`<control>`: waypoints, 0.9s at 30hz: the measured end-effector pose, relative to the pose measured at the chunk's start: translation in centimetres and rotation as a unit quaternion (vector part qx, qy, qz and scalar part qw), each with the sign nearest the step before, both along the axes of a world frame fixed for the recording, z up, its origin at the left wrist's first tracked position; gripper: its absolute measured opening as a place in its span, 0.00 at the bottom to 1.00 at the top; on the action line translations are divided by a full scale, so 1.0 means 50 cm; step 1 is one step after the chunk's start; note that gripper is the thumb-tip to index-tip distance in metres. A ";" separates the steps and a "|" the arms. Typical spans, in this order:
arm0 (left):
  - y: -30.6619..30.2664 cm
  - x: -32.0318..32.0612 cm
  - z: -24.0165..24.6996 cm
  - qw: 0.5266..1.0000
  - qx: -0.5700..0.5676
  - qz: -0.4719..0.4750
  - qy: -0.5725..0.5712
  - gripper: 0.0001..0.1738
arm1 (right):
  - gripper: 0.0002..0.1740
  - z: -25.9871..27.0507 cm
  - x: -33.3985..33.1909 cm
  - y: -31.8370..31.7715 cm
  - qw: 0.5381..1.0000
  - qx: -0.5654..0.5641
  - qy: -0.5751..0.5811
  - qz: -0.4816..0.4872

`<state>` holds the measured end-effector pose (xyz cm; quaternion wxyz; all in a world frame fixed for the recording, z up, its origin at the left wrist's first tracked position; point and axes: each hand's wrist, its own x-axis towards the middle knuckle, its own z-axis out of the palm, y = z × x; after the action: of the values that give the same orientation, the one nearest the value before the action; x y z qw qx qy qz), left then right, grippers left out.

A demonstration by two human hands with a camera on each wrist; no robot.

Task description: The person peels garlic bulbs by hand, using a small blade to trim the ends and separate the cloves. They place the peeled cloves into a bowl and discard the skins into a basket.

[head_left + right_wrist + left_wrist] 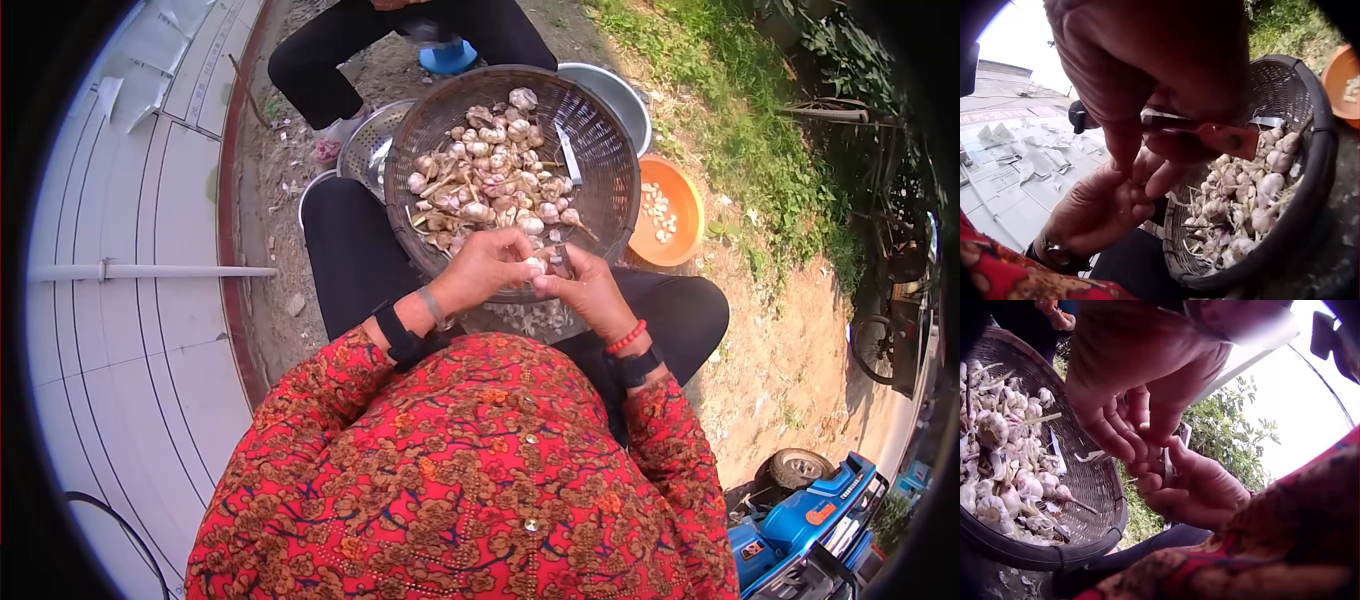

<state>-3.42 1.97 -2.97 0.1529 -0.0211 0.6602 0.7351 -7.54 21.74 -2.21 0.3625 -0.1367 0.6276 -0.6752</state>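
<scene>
Garlic clove: pinched in left hand at the near rim of the basket, directly between both hands, right hand touching, gripping knife laid crosswise toward it.

Woven basket: garlic bulbs heaped inside.

The left hand hides most of the garlic clove.
</scene>
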 end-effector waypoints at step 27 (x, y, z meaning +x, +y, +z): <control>-0.023 -0.167 0.106 0.985 -0.073 0.101 0.117 0.20 | 0.12 0.019 0.036 0.031 0.993 0.039 -0.080 -0.078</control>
<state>-11.79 0.83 2.33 -0.0021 -0.0129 0.7200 0.6938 -5.74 23.30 -1.27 0.3628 -0.0191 0.6312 -0.6853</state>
